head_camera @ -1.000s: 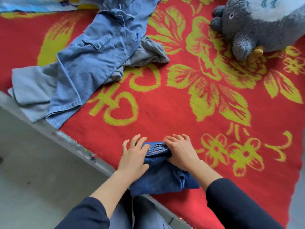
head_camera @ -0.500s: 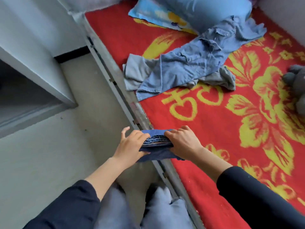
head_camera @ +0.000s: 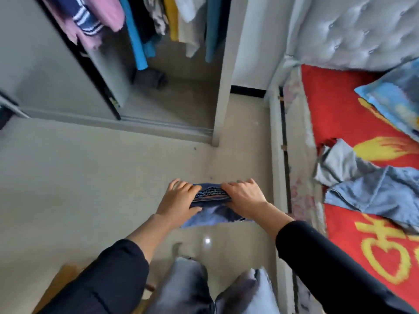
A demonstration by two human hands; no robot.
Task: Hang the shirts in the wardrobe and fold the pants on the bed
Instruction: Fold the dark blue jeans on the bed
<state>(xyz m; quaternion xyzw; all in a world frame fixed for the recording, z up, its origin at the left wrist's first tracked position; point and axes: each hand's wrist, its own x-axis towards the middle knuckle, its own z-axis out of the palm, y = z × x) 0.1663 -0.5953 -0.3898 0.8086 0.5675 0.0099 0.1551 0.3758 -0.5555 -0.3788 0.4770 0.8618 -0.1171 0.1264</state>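
Clamped between our left hand (head_camera: 179, 201) and right hand (head_camera: 243, 198), the folded pants (head_camera: 213, 194) hang over the floor, long axis crosswise; wardrobe (head_camera: 172, 105) ahead-left, bed (head_camera: 335, 114) nearer the right hand

Both hands, left (head_camera: 179, 200) and right (head_camera: 243, 196), grip folded blue pants (head_camera: 212, 206) before the open wardrobe (head_camera: 217, 91); bed (head_camera: 335, 123) to its right.

Floor (head_camera: 79, 189): pale glossy tiles left of the bed (head_camera: 328, 114).
Wardrobe (head_camera: 221, 91): open, left of the bed.
Headboard (head_camera: 353, 30): grey, tufted, at the bed's far end.
Wall (head_camera: 251, 53): white with dark skirting (head_camera: 247, 91).
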